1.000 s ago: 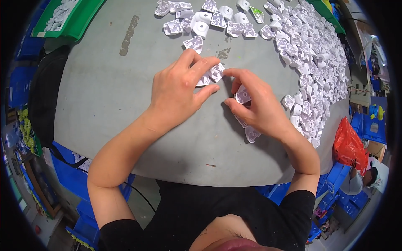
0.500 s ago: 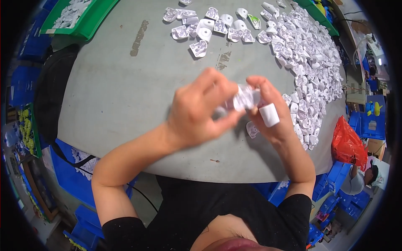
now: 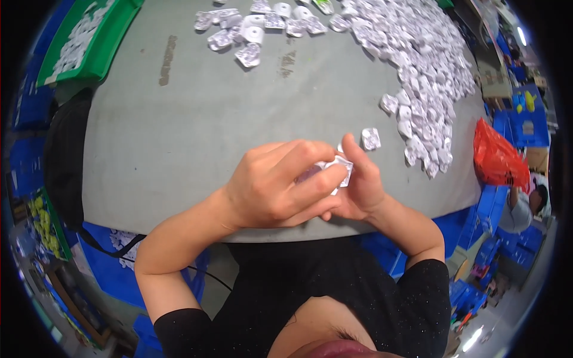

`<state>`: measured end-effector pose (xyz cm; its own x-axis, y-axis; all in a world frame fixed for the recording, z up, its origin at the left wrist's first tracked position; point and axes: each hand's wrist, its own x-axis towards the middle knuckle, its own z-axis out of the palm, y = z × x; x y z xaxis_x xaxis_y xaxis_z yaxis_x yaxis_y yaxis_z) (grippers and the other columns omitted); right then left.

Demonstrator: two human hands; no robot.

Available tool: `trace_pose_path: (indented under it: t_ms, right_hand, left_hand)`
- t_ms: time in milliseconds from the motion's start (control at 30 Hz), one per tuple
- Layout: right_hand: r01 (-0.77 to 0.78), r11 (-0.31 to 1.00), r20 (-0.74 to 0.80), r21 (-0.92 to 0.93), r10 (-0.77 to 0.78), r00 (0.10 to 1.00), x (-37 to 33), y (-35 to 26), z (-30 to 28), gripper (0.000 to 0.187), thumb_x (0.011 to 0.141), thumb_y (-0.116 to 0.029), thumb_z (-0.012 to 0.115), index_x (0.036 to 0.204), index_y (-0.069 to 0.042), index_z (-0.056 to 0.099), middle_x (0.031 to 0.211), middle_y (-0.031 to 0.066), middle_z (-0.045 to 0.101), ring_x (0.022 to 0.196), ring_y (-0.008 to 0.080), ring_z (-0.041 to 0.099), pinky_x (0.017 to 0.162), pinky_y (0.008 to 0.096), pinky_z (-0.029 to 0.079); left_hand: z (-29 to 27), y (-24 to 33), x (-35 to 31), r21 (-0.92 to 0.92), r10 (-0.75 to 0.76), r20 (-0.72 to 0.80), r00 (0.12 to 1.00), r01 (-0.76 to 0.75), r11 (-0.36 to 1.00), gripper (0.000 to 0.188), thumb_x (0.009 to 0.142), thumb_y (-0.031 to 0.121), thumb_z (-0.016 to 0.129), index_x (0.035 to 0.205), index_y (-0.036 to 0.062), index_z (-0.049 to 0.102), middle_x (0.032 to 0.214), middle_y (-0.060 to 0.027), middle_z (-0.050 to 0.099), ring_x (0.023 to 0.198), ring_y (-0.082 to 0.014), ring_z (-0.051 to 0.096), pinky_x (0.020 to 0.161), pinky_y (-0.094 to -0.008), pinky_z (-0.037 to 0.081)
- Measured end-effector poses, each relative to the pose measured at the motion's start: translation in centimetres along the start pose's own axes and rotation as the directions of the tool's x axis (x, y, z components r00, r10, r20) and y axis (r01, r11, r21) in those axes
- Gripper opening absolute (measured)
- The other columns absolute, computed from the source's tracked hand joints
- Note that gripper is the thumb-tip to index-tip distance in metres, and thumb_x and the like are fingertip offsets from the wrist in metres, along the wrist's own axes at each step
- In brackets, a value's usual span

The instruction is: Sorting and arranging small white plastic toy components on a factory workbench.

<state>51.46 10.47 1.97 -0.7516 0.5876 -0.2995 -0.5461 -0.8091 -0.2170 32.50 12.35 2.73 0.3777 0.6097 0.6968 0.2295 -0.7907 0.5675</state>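
My left hand (image 3: 280, 182) is closed, its thumb and fingers round a small white moulded plastic part (image 3: 342, 174). Close against it, my right hand (image 3: 362, 186) cups the same part from the other side, thumb pointing up. The fingers cover much of the part, and whether a second piece lies in the right palm cannot be seen. Just beyond the right thumb, one loose white part (image 3: 370, 139) rests on the grey table (image 3: 197, 131).
A large heap of white parts (image 3: 427, 83) covers the table's right side. A smaller group (image 3: 253, 34) lies at the far middle. A green bin (image 3: 113, 53) of white pieces stands far left; a red plastic bag (image 3: 498, 156) hangs at the right edge. Blue crates surround the table.
Both hands have come nearer to my body and closer together. The white piece that showed in my right palm is now out of sight. The whole view has also shifted.
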Motion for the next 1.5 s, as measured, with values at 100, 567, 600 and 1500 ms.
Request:
trace_pose_path:
  t_ms: [100, 567, 600, 1500]
  right_hand:
    - [0.028, 0.996, 0.09, 0.081, -0.036, 0.995, -0.9, 1.1, -0.6, 0.06, 0.102, -0.052, 0.042, 0.132, -0.001, 0.048, 0.116, 0.0169, 0.06, 0.093, 0.0255, 0.068, 0.062, 0.0351, 0.062]
    - [0.467, 0.829, 0.082, -0.309, -0.466, 0.881, -15.9, 1.0, -4.5, 0.028, 0.089, -0.026, 0.069, 0.1, -0.004, 0.057, 0.104, 0.0226, 0.052, 0.061, 0.0236, 0.06, 0.032, 0.0217, 0.046]
    - [0.524, 0.77, 0.018, -0.363, -0.557, 0.831, -18.7, 0.5, -5.4, 0.026, 0.088, -0.026, 0.071, 0.097, -0.006, 0.056, 0.104, 0.0213, 0.051, 0.064, 0.0226, 0.059, 0.031, 0.0204, 0.044]
    - [-0.283, -0.621, 0.394, -0.731, -0.723, 0.567, -10.3, -9.0, -1.2, 0.037, 0.081, -0.005, 0.073, 0.116, -0.003, 0.065, 0.101, 0.0107, 0.063, 0.087, 0.0238, 0.058, 0.078, 0.0321, 0.047]
  left_hand:
    - [0.5, 0.2, -0.4, 0.066, 0.257, 0.02, 0.966, -0.258, 0.964, 0.033, 0.081, 0.032, 0.081, 0.102, 0.0103, 0.068, 0.102, -0.0046, 0.06, 0.06, -0.013, 0.055, 0.048, -0.0255, 0.041]
    - [-1.4, -6.0, 1.4, 0.523, -0.197, -0.083, 0.977, 0.211, 0.826, 0.037, 0.08, 0.005, 0.071, 0.116, 0.0068, 0.064, 0.116, -0.0087, 0.059, 0.11, -0.0311, 0.052, 0.093, -0.0402, 0.045]
    - [-2.0, -7.4, 1.1, 0.538, -0.207, -0.087, 0.974, 0.221, 0.813, 0.037, 0.08, 0.005, 0.071, 0.116, 0.0068, 0.064, 0.116, -0.0087, 0.059, 0.11, -0.0311, 0.052, 0.093, -0.0402, 0.045]
    - [1.7, -1.9, 1.1, 0.186, -0.582, 0.178, 0.793, 0.554, 0.811, 0.01, 0.082, 0.001, 0.07, 0.089, 0.0012, 0.063, 0.088, -0.0064, 0.059, 0.062, -0.014, 0.058, 0.057, -0.0274, 0.047]
